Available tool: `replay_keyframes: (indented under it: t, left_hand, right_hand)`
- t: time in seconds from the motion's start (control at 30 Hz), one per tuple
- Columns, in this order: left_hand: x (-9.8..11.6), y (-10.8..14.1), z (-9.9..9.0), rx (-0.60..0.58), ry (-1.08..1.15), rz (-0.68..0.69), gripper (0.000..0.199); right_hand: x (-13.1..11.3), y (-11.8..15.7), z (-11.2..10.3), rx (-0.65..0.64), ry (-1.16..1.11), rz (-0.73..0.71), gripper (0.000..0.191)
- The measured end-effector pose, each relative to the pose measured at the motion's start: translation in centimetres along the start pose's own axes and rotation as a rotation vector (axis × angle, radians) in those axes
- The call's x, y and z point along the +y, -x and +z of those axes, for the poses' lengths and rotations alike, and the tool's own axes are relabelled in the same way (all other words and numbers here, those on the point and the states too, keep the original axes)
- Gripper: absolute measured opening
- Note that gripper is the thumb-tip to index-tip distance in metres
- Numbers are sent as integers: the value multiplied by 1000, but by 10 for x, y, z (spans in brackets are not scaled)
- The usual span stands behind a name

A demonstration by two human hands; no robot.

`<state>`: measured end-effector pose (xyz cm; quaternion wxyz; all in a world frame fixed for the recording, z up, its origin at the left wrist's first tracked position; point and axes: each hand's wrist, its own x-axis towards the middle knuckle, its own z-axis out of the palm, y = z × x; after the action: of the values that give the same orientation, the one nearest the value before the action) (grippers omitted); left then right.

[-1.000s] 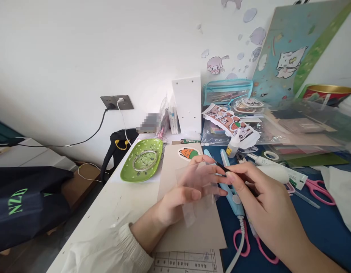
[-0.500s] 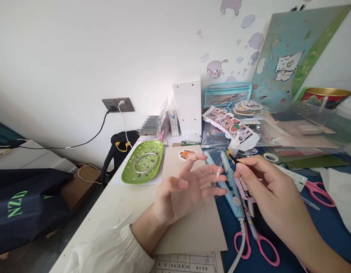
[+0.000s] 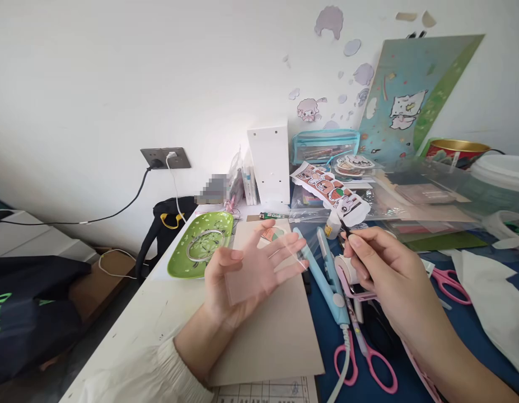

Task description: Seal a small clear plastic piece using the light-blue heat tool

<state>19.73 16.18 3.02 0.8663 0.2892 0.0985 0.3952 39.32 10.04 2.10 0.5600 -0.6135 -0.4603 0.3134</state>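
Note:
My left hand (image 3: 242,280) is palm up with its fingers spread, and a clear plastic sheet (image 3: 253,275) lies across the palm and fingers under the thumb. Whether the sheet is a single film or a small bag, I cannot tell. To its right, my right hand (image 3: 391,274) pinches a thin, dark, pointed tool (image 3: 345,227) between thumb and fingers. Under my left hand lies a beige board (image 3: 280,347) with a round orange sticker (image 3: 272,234) near its far end. Between the hands rests a light blue flat-plate heat tool (image 3: 326,285).
Left on the white desk is a green tray (image 3: 181,260) holding a ring. Pink-handled scissors (image 3: 383,372) lie near the front, with another pink pair (image 3: 452,285) farther right. A small glue bottle (image 3: 332,225), a sticker strip (image 3: 330,187) and plastic bags (image 3: 410,210) crowd the back.
The camera view has turned slightly, shifting the scene leftward. My left hand has tilted with the plastic sheet, which now shows more over the palm. My right hand keeps its pinch.

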Motion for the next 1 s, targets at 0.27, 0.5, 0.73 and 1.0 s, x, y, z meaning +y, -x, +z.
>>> replay_keyframes:
  t: [0.27, 0.5, 0.73, 1.0]
  left_hand:
    - [2, -3, 0, 79, 48, 8, 56]
    - [0, -3, 0, 79, 28, 28, 55]
    - [1, -3, 1, 96, 17, 37, 55]
    - [4, 1, 7, 76, 29, 79, 55]
  right_hand:
    - [0, -3, -3, 52, -5, -1, 27]
    - [2, -3, -5, 88, -56, 34, 28]
    - [-1, -3, -7, 141, -105, 12, 26]
    - [1, -9, -16, 169, -156, -80, 23]
